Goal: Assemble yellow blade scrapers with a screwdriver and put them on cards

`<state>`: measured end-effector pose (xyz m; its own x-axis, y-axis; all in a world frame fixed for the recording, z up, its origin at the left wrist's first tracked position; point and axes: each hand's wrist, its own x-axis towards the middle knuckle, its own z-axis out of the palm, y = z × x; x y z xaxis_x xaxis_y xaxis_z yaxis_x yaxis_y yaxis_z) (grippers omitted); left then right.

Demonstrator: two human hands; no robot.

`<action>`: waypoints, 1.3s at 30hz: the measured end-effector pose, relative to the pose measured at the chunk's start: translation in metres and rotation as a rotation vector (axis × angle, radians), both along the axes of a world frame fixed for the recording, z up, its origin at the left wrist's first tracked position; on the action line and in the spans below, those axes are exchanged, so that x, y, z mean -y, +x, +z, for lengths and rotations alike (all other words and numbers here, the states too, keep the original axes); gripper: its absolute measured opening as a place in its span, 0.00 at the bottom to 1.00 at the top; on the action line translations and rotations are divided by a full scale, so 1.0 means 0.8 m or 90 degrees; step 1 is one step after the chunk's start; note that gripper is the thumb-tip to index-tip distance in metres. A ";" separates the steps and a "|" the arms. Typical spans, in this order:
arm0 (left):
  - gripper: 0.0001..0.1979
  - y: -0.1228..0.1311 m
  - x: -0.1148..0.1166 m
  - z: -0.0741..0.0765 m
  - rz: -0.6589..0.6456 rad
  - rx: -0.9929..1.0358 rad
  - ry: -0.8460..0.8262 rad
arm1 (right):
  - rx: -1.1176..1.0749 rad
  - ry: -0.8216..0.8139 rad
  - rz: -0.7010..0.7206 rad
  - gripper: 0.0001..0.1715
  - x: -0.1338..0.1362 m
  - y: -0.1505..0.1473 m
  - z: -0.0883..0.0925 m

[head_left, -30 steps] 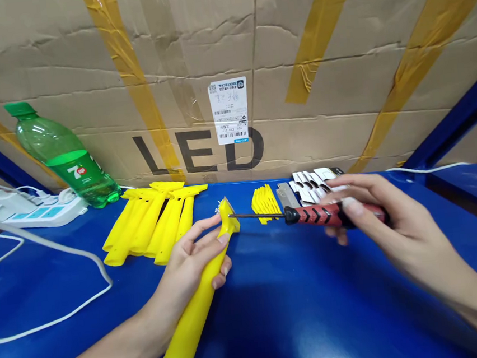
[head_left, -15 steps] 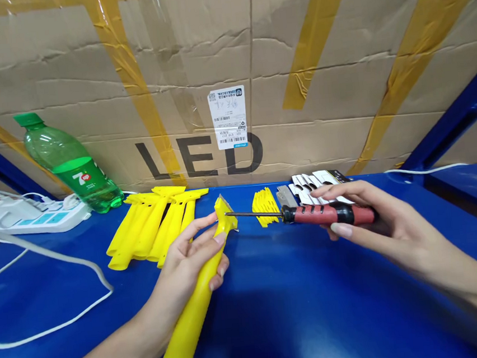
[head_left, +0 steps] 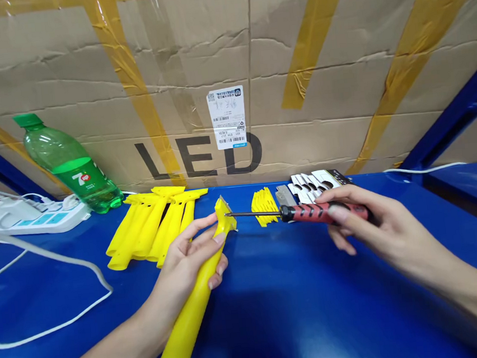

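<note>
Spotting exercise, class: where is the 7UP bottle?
The green 7UP bottle is far left in the head view, behind the white power strip, left of the yellow plastic handles.

Green 7UP bottle (head_left: 68, 167) beside a white power strip (head_left: 44, 224); taped cardboard carton (head_left: 193, 54) behind the blue shelf (head_left: 319, 317)

From here I read the yellow scraper (head_left: 192, 318) as smooth moulded plastic, faintly glossy. The screwdriver's thin steel shaft (head_left: 259, 213) shines, while its handle (head_left: 321, 212) looks like matt red-and-black rubber. Below them, the blue metal shelf (head_left: 319, 317) has a glossy painted finish. Across the upper frame, the cardboard box (head_left: 42, 68) is matt and creased, under shiny tape (head_left: 317, 36).
</note>
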<state>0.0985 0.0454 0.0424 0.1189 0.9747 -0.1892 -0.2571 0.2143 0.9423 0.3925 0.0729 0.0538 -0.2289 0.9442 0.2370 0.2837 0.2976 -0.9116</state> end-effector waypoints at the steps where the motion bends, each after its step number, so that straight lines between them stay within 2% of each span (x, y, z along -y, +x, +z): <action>1: 0.29 0.000 0.000 0.000 -0.003 -0.004 0.005 | -0.023 -0.038 0.000 0.21 0.000 -0.002 0.000; 3: 0.29 0.001 0.001 0.000 -0.007 -0.008 0.011 | -0.037 -0.086 0.004 0.25 -0.002 -0.005 -0.002; 5: 0.30 0.000 0.002 0.001 -0.009 -0.005 0.008 | -0.016 -0.060 0.004 0.23 -0.003 -0.006 -0.003; 8: 0.30 -0.001 0.001 0.002 -0.006 -0.004 -0.004 | 0.035 0.105 -0.012 0.12 -0.003 -0.003 -0.006; 10: 0.30 -0.002 0.000 0.003 -0.005 -0.003 -0.006 | 0.061 0.212 -0.007 0.09 -0.003 -0.002 -0.009; 12: 0.31 -0.001 0.000 0.002 -0.009 0.004 -0.008 | 0.057 0.234 -0.001 0.09 -0.002 -0.001 -0.012; 17: 0.35 0.005 0.000 0.001 0.026 0.042 -0.023 | -0.029 0.015 0.028 0.15 -0.001 0.006 -0.009; 21: 0.34 0.003 0.001 0.005 0.010 0.033 -0.011 | -0.089 -0.086 0.089 0.21 0.000 0.007 0.000; 24: 0.33 0.002 0.002 0.007 0.022 0.032 -0.002 | -0.115 -0.151 0.036 0.20 -0.001 0.001 -0.001; 28: 0.35 0.001 0.002 0.006 0.007 0.040 -0.019 | -0.108 -0.179 -0.010 0.26 0.000 -0.002 -0.005; 32: 0.33 0.005 0.001 0.003 0.051 0.046 -0.011 | -0.108 -0.098 0.038 0.21 -0.001 0.004 -0.003; 36: 0.35 0.008 0.000 0.003 0.061 0.047 -0.035 | 0.000 0.026 0.024 0.13 0.001 0.003 -0.003; 39: 0.37 0.007 -0.002 0.004 0.071 0.046 -0.047 | 0.074 0.194 -0.005 0.10 0.008 -0.006 -0.004</action>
